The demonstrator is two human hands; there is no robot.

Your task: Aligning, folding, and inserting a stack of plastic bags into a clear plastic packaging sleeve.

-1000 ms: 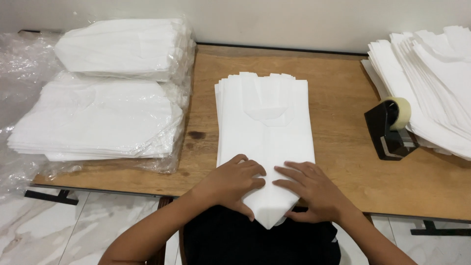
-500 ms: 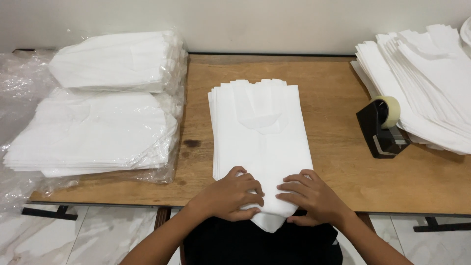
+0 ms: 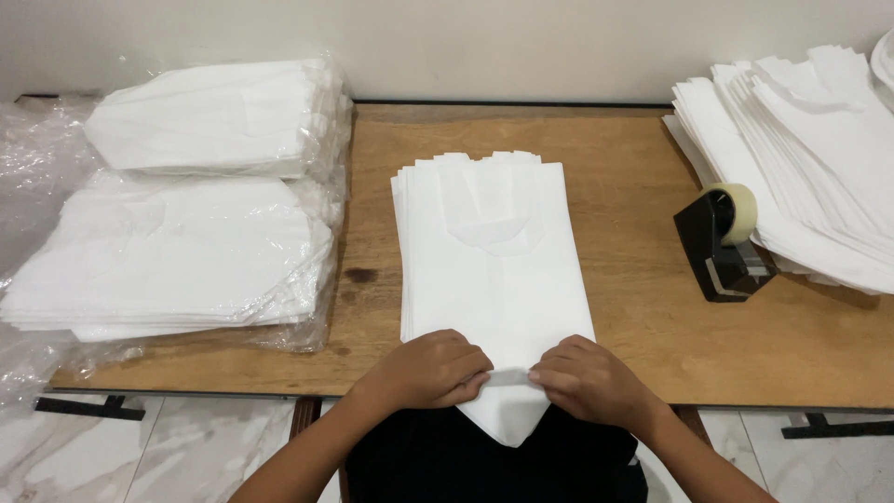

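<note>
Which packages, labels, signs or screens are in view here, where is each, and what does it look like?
Upper plastic-wrapped bundle: far left of the wooden table, clear film around flat white paper bags.
Lower plastic-wrapped bundle: in front of it, same clear film, larger, white inside.
Loose clear plastic: crumpled at the left edge.
Labels, signs, screens: none visible.

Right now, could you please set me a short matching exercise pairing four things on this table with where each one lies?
Things:
1. tape dispenser
2. wrapped bundles
3. loose stack
4. flat bags

Places:
A. table's left end, in clear plastic
B. middle, under both hands
C. far right corner, fanned out
D. right of centre, beside the fanned pile

Pairs: 1-D, 2-A, 3-C, 4-B
</note>
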